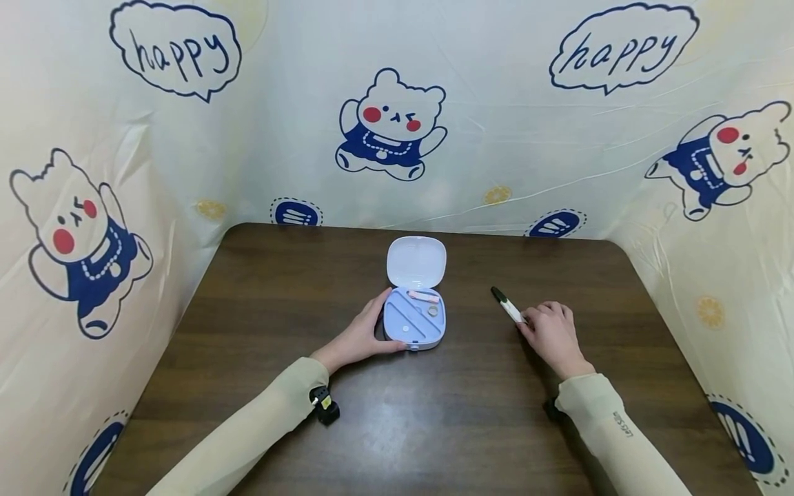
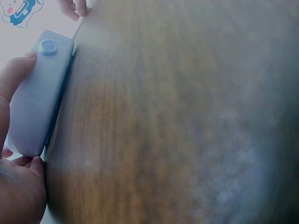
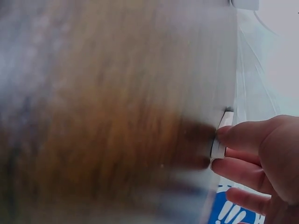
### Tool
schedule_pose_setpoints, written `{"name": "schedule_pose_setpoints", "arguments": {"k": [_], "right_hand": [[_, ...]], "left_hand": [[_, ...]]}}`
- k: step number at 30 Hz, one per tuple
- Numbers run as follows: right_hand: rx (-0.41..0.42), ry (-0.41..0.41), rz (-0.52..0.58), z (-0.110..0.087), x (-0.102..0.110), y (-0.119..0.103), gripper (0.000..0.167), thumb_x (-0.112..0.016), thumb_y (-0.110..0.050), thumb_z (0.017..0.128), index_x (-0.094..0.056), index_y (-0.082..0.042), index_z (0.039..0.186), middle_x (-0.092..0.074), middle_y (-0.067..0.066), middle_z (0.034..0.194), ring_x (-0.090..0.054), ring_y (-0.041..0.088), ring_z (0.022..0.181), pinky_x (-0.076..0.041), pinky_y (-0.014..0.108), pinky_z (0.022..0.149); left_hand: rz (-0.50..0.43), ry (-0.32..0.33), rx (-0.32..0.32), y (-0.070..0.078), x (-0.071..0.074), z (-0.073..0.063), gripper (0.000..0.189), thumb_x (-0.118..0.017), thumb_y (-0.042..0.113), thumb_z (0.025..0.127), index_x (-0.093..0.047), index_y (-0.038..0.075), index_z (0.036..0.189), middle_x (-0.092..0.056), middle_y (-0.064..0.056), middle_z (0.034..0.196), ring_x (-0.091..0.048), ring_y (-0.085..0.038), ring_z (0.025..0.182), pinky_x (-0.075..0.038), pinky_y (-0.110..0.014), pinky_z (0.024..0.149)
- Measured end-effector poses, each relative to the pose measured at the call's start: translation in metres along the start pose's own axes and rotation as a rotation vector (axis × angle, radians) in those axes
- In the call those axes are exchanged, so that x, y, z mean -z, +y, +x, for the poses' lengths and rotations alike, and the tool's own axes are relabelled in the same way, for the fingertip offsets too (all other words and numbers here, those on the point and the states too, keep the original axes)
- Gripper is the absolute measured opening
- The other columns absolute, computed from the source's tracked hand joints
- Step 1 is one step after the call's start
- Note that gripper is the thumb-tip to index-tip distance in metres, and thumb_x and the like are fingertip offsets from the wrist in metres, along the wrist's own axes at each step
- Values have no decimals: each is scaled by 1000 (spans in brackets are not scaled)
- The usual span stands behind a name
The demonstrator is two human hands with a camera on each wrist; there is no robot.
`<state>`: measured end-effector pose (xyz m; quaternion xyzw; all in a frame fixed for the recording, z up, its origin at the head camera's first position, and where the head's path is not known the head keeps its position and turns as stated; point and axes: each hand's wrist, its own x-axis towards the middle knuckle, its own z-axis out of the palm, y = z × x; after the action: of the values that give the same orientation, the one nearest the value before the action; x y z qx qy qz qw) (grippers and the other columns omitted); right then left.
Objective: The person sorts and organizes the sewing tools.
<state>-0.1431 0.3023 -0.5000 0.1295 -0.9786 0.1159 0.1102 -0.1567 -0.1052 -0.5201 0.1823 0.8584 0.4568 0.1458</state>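
A small light-blue case (image 1: 414, 318) stands on the table with its hinged white lid (image 1: 416, 262) folded back. My left hand (image 1: 360, 334) grips its left side, the thumb against the front near a round catch (image 2: 48, 47). Diagonal dividers split the inside; a small pink piece (image 1: 424, 296) and a small round greyish item (image 1: 433, 311) lie in the upper right part. To the right, my right hand (image 1: 552, 337) pinches a white marker (image 1: 512, 310) with a black cap (image 1: 498, 294) pointing away to the upper left. The marker's rear end is hidden by the fingers.
The dark wooden table (image 1: 384, 427) has rounded far corners. A pale curtain (image 1: 484, 138) with printed bears and lettering hangs behind it and along both sides. A black wrist device (image 1: 324, 405) sits at the left cuff.
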Motion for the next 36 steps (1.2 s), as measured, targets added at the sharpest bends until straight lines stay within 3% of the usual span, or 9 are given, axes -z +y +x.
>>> {"name": "schedule_pose_setpoints", "arguments": {"k": [9, 26, 36], "right_hand": [[3, 9, 3, -2, -5, -3, 10, -80, -13, 91, -75, -4, 92, -61, 4, 72, -59, 43, 107, -36, 66, 103], [85, 97, 21, 0, 2, -18, 10, -82, -11, 88, -76, -4, 91, -63, 4, 70, -60, 42, 101, -40, 63, 99], [82, 48, 26, 2, 10, -35, 12, -82, -13, 88, -77, -4, 95, -66, 4, 74, -60, 40, 103, -40, 62, 101]], "left_hand": [[1, -5, -4, 2, 0, -1, 122, -89, 47, 82, -10, 14, 168, -22, -15, 170, -26, -30, 155, -27, -51, 123], [0, -2, 0, 0, 0, 0, 122, -88, 48, 82, -10, 14, 169, -22, -15, 170, -25, -30, 155, -26, -52, 124], [0, -4, 0, 2, 1, -1, 122, -88, 47, 82, -10, 14, 169, -22, -15, 170, -25, -30, 155, -26, -51, 124]]}}
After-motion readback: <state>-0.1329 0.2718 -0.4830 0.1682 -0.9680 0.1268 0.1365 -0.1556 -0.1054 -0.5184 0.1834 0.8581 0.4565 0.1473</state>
